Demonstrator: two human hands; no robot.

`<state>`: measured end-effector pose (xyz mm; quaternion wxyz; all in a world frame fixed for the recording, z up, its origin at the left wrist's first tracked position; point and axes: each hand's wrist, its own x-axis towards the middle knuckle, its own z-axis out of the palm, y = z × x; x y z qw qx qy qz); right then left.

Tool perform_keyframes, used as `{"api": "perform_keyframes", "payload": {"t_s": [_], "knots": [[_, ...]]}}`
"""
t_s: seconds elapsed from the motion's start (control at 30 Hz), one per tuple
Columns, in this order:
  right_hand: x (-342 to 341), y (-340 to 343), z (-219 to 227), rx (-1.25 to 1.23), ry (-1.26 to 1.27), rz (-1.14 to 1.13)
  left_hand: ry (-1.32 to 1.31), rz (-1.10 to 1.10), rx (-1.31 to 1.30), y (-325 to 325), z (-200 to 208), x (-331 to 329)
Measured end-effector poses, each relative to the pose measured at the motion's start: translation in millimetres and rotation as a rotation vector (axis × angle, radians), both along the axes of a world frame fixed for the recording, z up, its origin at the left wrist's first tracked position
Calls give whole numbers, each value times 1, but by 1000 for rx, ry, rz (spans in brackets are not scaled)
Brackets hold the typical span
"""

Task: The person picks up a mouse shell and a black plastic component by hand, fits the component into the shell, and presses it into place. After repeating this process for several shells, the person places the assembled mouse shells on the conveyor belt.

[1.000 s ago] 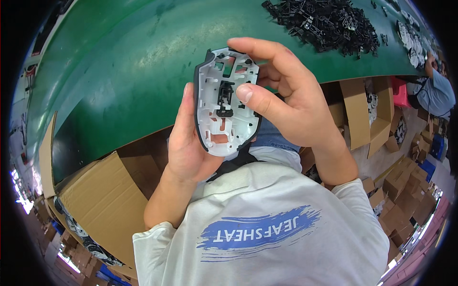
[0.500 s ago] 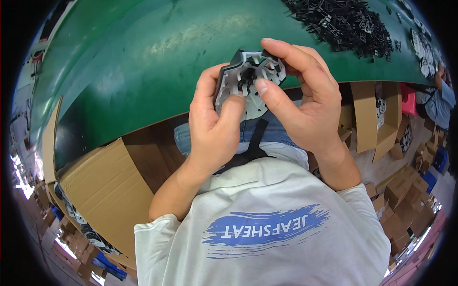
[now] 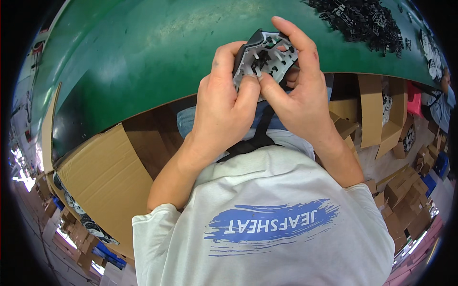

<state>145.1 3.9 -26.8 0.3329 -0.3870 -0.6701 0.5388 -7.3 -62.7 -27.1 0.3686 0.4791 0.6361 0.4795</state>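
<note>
Both hands hold a moulded plastic shell (image 3: 278, 61) above the near edge of the green table. Its hollow side faces up, with pale ribs and posts inside and a dark outer skin. A small black plastic part (image 3: 260, 60) sits in the hollow. My left hand (image 3: 224, 102) is closed on the shell's left side, its thumb pressing inside. My right hand (image 3: 303, 97) grips the other side, thumb tip beside the left thumb and index finger stretched over the far rim. The thumbs hide the shell's near part.
The green table (image 3: 138, 62) bears a heap of black plastic parts (image 3: 365, 24) at far right, with white parts (image 3: 431, 57) beyond. Cardboard boxes stand at left (image 3: 102, 176) and right (image 3: 371, 112). Another person (image 3: 444, 102) is at the far right, near a pink stool (image 3: 414, 99).
Both hands have moved the shell slightly up and to the right and tilted it. My right thumb has come down beside the left thumb at the shell's near side.
</note>
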Motion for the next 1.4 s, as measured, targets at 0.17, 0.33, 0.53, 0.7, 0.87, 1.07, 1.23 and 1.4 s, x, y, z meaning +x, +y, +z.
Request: {"api": "perform_keyframes", "payload": {"t_s": [0.17,0.33,0.53,0.7,0.87,1.07,1.23,1.4], "knots": [[5,1,-8,219,-43,55,-35,-9,5,-2,-3,4],[-3,7,-3,184,-75,87,-21,-19,-79,1,-3,0],[7,15,-2,18,20,98,-411,-113,-226,-2,28,-9],[29,21,32,-505,163,232,-725,-79,-244,-4,44,-17],[48,11,30,-479,173,242,-836,-43,-298,-6,50,-21],[57,12,21,-442,189,246,-965,-18,-273,-2,46,-22],[77,8,22,-396,202,256,-1002,-42,-290,-2,43,-24],[60,7,20,-337,214,272,-693,66,-163,-3,28,-15]]}}
